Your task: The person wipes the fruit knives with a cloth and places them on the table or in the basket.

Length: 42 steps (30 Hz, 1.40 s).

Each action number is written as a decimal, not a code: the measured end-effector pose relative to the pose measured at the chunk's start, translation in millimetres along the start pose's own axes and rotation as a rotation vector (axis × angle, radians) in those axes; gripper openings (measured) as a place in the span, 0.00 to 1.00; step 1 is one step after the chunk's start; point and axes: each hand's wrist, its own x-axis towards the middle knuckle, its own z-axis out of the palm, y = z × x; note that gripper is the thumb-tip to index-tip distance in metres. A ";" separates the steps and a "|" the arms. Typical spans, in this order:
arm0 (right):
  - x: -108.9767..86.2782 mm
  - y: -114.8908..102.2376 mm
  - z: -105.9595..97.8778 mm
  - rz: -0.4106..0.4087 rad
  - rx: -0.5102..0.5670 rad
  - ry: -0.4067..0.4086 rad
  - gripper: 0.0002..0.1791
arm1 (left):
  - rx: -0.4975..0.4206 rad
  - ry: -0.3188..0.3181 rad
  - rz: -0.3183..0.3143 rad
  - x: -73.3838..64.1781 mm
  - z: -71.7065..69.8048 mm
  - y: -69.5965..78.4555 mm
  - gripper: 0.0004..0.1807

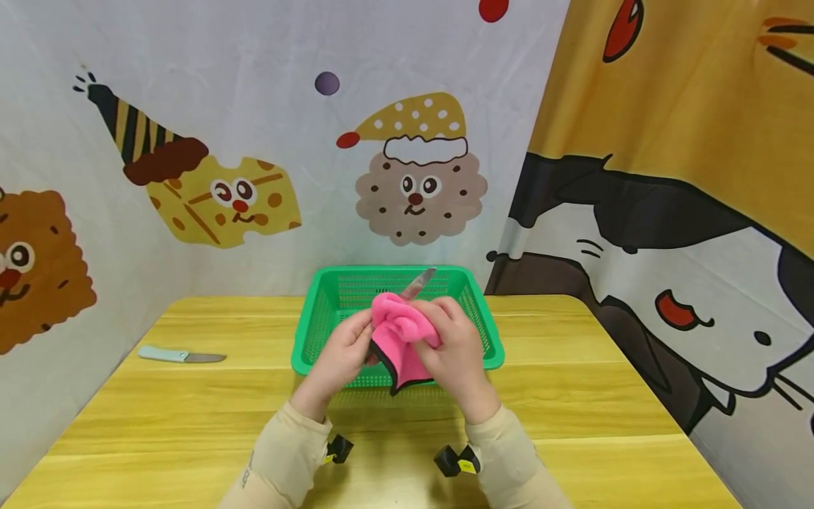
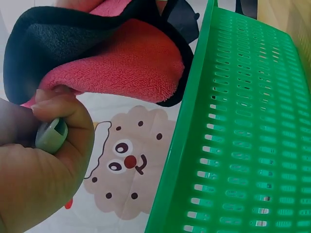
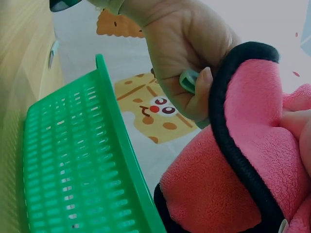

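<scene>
My left hand point(image 1: 340, 357) grips a knife by its pale green handle point(image 2: 51, 137), whose hollow end shows below the thumb in the left wrist view. The knife's blade point(image 1: 421, 281) points up and to the right past the cloth. A pink towel point(image 1: 416, 364) with black edging is bunched in my right hand point(image 1: 456, 350), which pinches it close to the knife. One side of the towel looks dark grey in the left wrist view. Folds of towel hide the lower blade, so I cannot tell how far they wrap it. Both hands are above the front of a green basket point(image 1: 304, 332).
A second knife point(image 1: 181, 355) with a light blue-green handle lies on the left of the wooden table point(image 1: 210, 424), blade toward the right. The perforated basket stands at the table's back middle. Behind it hangs a cartoon-printed curtain point(image 1: 267, 106).
</scene>
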 end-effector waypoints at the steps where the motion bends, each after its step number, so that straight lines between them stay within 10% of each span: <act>1: -0.1 0.7 0.0 0.005 -0.007 -0.006 0.19 | 0.002 -0.008 0.016 -0.1 -0.1 -0.3 0.15; 32: 39.2 37.8 -40.7 0.094 -0.182 0.097 0.12 | -0.014 -0.038 0.043 -2.9 -4.2 5.4 0.14; 42: 33.7 29.1 -41.5 0.038 -0.078 0.109 0.13 | -0.060 0.004 -0.003 -2.6 -8.5 8.1 0.16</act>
